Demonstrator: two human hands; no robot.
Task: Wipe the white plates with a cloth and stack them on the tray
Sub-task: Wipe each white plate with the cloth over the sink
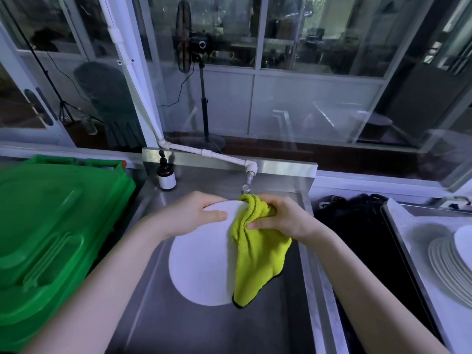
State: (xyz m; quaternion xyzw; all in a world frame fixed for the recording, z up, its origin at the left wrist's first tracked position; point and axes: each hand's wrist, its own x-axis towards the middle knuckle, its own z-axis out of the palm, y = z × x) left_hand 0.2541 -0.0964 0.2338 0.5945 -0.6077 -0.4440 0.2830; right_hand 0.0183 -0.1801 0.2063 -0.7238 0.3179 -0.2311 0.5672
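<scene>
Your left hand (pixel 196 215) grips the round white plate (pixel 201 264) steady over the steel sink (pixel 158 315), so your right hand (pixel 278 217) can rub with the bunched yellow-green cloth (pixel 258 251).

A plate (pixel 201 264) is held over the sink (pixel 163 325), with the left hand (pixel 194 215) at its far edge, the right hand (pixel 281 215) and cloth (pixel 258 249) on its right side, a bin (pixel 51 226) left of the sink, a bottle (pixel 166 175) and tap (pixel 249 176) behind, and a tray (pixel 421 221) bearing a stack of plates (pixel 444 261) to the right.
</scene>
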